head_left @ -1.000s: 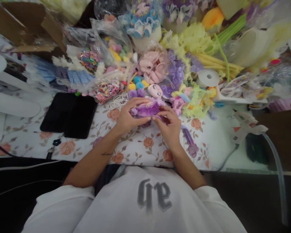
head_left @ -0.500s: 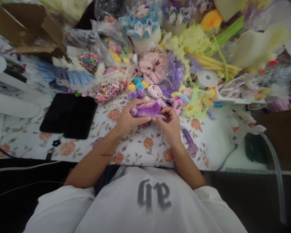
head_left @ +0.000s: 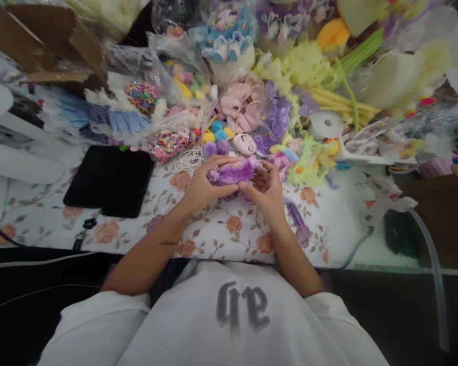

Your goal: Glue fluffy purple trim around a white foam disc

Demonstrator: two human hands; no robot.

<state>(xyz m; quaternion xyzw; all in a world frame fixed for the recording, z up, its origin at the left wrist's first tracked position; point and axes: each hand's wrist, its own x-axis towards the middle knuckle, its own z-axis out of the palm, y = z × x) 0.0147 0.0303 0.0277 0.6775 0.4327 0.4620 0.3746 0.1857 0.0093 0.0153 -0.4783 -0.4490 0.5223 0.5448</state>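
A fuzzy purple craft piece [head_left: 235, 173] is held up over the flowered tablecloth, between my two hands. My left hand [head_left: 203, 184] grips its left end, thumb along the near side and fingers behind it. My right hand [head_left: 266, 187] closes on its right end, with the thumb in front and the fingers curled behind. What the piece is exactly, I cannot make out. Just beyond it lies a pale doll head [head_left: 245, 144] with a drawn face. A purple strip with a flower-shaped end [head_left: 302, 236] lies on the cloth beside my right wrist.
Two dark phones [head_left: 122, 185] lie to the left. A glue gun [head_left: 381, 198] with a cord sits at the right, near a cardboard box [head_left: 438, 218]. Bagged hair ties [head_left: 171, 145], pompoms [head_left: 217, 136], a ribbon spool [head_left: 327, 123] and yellow ruffles [head_left: 305, 63] are heaped along the back.
My right fingers have shifted slightly and curled further behind the purple piece. My left hand keeps its hold almost unchanged.
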